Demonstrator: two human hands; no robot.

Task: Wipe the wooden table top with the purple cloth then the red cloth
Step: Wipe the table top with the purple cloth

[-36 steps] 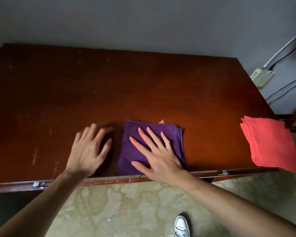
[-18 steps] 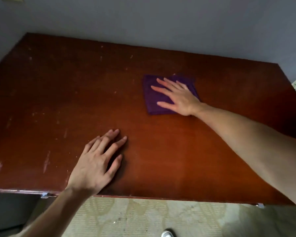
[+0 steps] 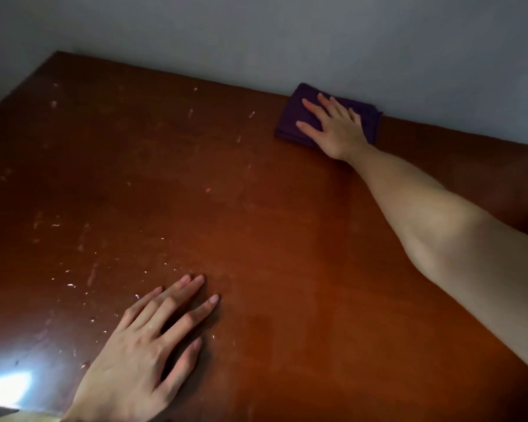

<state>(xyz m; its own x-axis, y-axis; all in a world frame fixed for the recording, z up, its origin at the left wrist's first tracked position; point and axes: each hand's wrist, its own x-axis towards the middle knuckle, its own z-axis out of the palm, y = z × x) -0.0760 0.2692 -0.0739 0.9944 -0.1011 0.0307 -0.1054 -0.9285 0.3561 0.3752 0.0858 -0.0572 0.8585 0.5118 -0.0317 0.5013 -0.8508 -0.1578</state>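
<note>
Scuffed brown wood fills the view: one counter (image 3: 256,223) against a grey wall (image 3: 287,35). One purple cloth (image 3: 296,117) lies folded at its far edge. Right hand (image 3: 336,129) presses flat on it, fingers spread; left hand (image 3: 141,357) rests flat on bare wood near the front edge.

plain grey wall (image 3: 287,32) behind.

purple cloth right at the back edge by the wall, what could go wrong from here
The purple cloth lies at the table's far edge against the wall, pressed under the flat right hand; a further push might bunch it there. That arm looks fully stretched, so pressure may be weak. The pale specks near the left hand, flat on the wooden table top, could be missed.
</note>
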